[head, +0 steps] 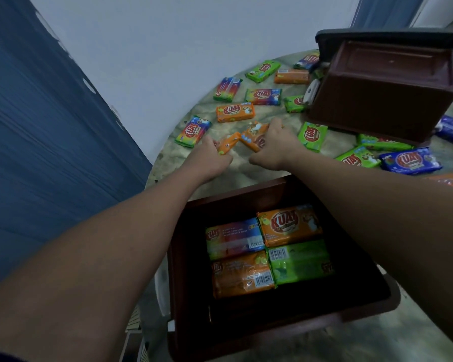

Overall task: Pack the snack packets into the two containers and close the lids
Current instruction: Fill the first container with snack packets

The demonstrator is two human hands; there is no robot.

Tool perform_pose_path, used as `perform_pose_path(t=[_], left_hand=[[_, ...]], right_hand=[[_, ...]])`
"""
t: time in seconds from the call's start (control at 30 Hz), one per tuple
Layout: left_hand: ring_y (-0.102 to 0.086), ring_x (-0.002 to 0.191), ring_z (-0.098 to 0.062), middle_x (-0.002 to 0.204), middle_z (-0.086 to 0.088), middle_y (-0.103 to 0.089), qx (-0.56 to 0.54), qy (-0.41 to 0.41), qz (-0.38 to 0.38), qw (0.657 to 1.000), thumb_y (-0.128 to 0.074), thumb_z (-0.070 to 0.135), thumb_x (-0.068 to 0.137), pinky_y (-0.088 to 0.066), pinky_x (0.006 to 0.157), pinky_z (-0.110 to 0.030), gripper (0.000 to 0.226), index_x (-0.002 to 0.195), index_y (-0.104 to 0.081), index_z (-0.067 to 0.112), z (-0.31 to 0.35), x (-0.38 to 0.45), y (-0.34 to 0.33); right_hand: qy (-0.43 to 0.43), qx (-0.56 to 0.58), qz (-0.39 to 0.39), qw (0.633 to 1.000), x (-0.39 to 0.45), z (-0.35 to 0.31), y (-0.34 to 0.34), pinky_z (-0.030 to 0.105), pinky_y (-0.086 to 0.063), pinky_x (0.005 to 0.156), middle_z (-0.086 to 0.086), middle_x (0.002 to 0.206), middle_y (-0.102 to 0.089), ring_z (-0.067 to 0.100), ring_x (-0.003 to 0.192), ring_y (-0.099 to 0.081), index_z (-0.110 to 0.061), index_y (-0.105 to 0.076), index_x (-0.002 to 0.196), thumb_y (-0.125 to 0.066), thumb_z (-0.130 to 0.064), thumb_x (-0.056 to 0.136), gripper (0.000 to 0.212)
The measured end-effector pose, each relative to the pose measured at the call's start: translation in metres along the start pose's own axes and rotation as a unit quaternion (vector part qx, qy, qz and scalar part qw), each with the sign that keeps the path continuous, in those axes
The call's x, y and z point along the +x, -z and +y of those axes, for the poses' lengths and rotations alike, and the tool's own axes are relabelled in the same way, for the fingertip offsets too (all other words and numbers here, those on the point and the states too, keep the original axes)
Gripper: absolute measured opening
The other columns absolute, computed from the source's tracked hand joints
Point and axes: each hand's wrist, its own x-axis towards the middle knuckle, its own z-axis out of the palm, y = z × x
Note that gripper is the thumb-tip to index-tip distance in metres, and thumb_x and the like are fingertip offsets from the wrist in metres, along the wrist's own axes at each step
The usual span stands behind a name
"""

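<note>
An open brown container point(183, 296) stands close to me with several snack packets lying flat on its bottom, among them an orange one point(289, 226) and a green one point(300, 261). Beyond it, my left hand point(209, 158) grips a small orange packet point(229, 143) lifted off the table. My right hand point(275, 150) holds another orange packet point(254, 135) beside it. A second brown container point(377, 100) stands at the back right with its dark lid point(387, 36) up.
Loose packets in orange, green, blue and rainbow colours lie scattered over the round marbled table point(215, 176), such as an orange one point(235, 112) and a blue one point(409, 160). A blue curtain point(50, 126) hangs at the left; a pale wall stands behind.
</note>
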Motion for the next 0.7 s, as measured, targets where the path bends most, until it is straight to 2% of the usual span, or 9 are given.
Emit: perform_pose_path(t=[0.1, 0.3, 0.5, 0.7], left_hand=[[-0.06, 0.101, -0.027, 0.118, -0.008, -0.058, -0.008, -0.001, 0.016, 1.0, -0.056, 0.06, 0.074, -0.054, 0.084, -0.04, 0.07, 0.128, -0.045, 0.018, 0.009, -0.011, 0.01], [-0.057, 0.104, -0.023, 0.119, -0.003, -0.054, -0.034, -0.032, 0.072, 0.996, -0.058, 0.053, 0.084, -0.049, 0.083, -0.036, 0.06, 0.129, -0.047, 0.015, 0.021, -0.033, 0.019], [-0.06, 0.104, -0.024, 0.12, -0.005, -0.059, -0.053, -0.064, 0.1, 0.992, -0.059, 0.056, 0.078, -0.052, 0.087, -0.039, 0.065, 0.129, -0.048, 0.016, 0.029, -0.065, 0.025], [-0.055, 0.114, -0.025, 0.13, -0.007, -0.051, -0.021, -0.103, 0.117, 0.988, -0.062, 0.054, 0.086, -0.049, 0.096, -0.043, 0.065, 0.136, -0.042, 0.018, 0.033, -0.107, 0.018]], right_hand=[[0.037, -0.01, 0.045, 0.998, -0.009, -0.004, 0.01, 0.043, -0.047, 0.097, 0.018, 0.128, -0.053, 0.036, 0.118, -0.052, -0.01, -0.042, 0.131, -0.078, -0.053, 0.075, 0.08], [0.061, -0.019, 0.087, 0.994, -0.037, -0.009, 0.027, 0.043, -0.047, 0.093, 0.013, 0.128, -0.053, 0.035, 0.115, -0.055, -0.023, -0.046, 0.132, -0.076, -0.058, 0.072, 0.076], [0.068, 0.0, 0.124, 0.99, -0.078, -0.002, 0.043, 0.045, -0.047, 0.096, 0.01, 0.131, -0.051, 0.033, 0.119, -0.052, -0.024, -0.041, 0.14, -0.076, -0.059, 0.074, 0.082], [0.058, 0.015, 0.131, 0.99, -0.122, 0.015, 0.048, 0.045, -0.05, 0.091, 0.007, 0.122, -0.051, 0.033, 0.113, -0.054, -0.026, -0.044, 0.134, -0.074, -0.059, 0.069, 0.079]])
